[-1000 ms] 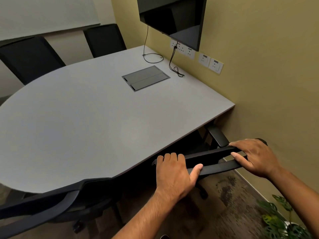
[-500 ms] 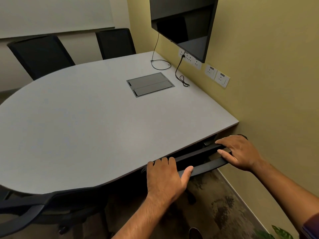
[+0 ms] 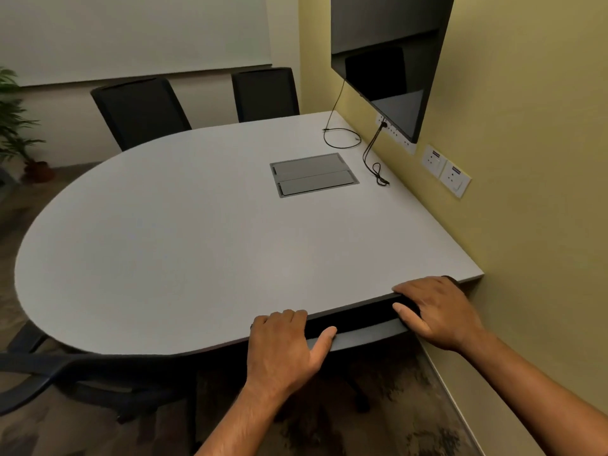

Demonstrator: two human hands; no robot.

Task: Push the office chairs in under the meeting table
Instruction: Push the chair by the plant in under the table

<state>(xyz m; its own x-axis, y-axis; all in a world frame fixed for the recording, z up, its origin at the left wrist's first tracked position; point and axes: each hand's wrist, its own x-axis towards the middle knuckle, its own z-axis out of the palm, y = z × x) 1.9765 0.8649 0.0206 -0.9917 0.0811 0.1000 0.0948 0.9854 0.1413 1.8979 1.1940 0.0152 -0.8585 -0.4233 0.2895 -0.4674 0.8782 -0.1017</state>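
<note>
The office chair (image 3: 362,327) at the lower right of the frame has moved forward since a second ago; its backrest top now touches the tabletop (image 3: 197,241) edge. The left hand (image 3: 286,347) and right hand (image 3: 437,311) keep a closed grip on it, so this chair seems fully in, while another chair (image 3: 82,373) at lower left probably waits.

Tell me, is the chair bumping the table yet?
Cannot tell. In the head view the chair back sits right along the table edge, gripped by the left hand and right hand, but no clear gap or contact shows.
</note>
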